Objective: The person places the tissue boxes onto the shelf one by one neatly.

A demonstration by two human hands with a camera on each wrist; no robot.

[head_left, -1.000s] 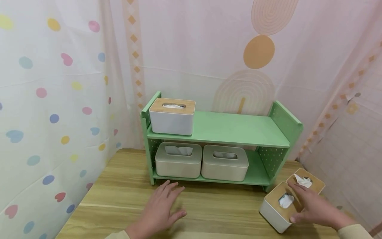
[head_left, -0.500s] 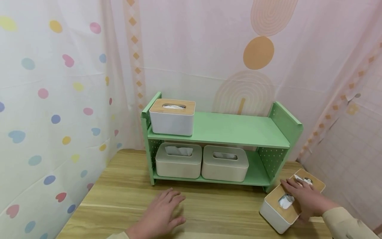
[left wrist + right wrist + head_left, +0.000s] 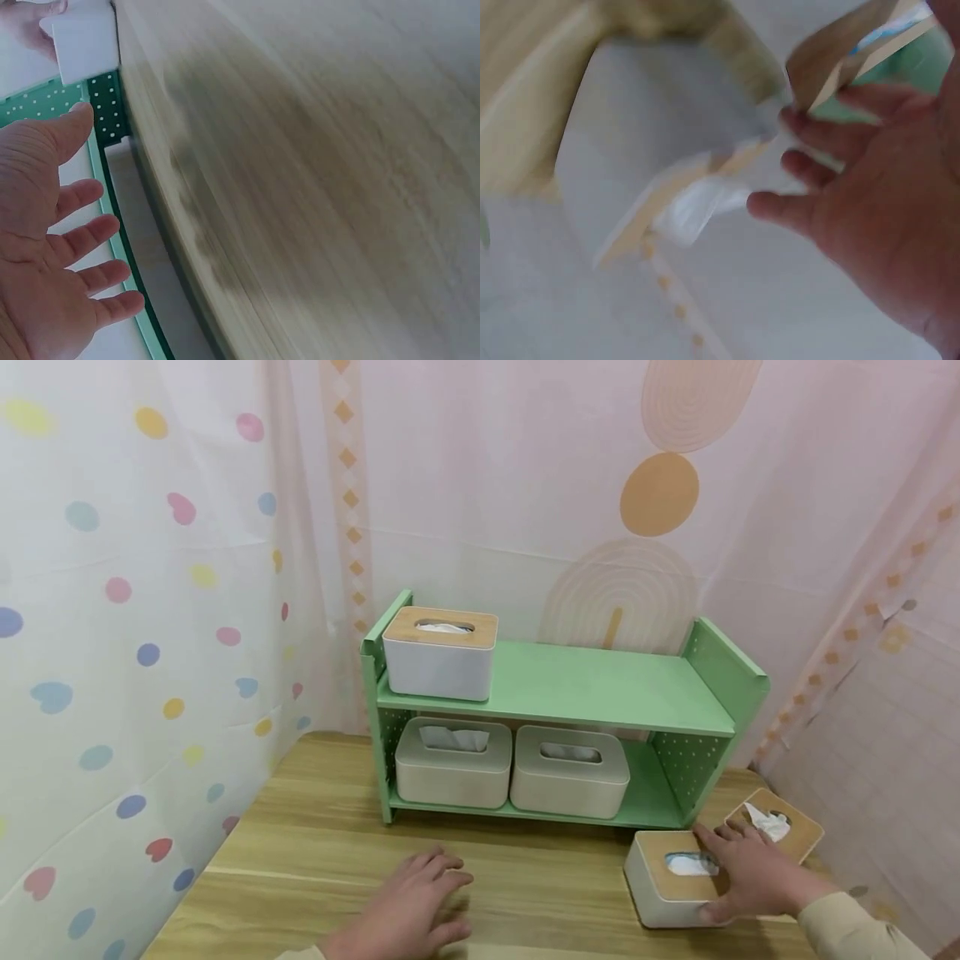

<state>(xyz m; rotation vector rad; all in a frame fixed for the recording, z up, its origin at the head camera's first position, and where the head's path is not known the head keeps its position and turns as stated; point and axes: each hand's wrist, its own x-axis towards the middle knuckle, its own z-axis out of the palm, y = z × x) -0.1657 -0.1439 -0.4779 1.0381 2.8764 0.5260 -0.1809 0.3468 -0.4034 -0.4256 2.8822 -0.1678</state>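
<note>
My right hand [image 3: 757, 877] grips the right end of a white tissue box [image 3: 660, 864] with a wooden lid, its thumb on the near side and its fingers along the far side. White tissue shows in the lid's slot. A second wood-lidded tissue box [image 3: 801, 831] stands just behind that hand, partly hidden by it; in the right wrist view this box [image 3: 652, 127] is blurred. My left hand [image 3: 408, 906] hovers over the wooden table [image 3: 300, 860] in front of the shelf, holding nothing. The left wrist view shows its fingers [image 3: 86, 240] relaxed and spread.
A green two-tier shelf [image 3: 600, 685] stands at the back of the table. One wood-lidded tissue box [image 3: 438, 668] sits at the upper tier's left end. Two beige tissue boxes [image 3: 453, 785] fill the lower tier's left and middle. Patterned curtains [image 3: 487, 485] hang behind and beside.
My right hand has taken hold of the nearer wood-lidded box and turned it, shifting it left so its long side faces front. My left hand has barely moved.
</note>
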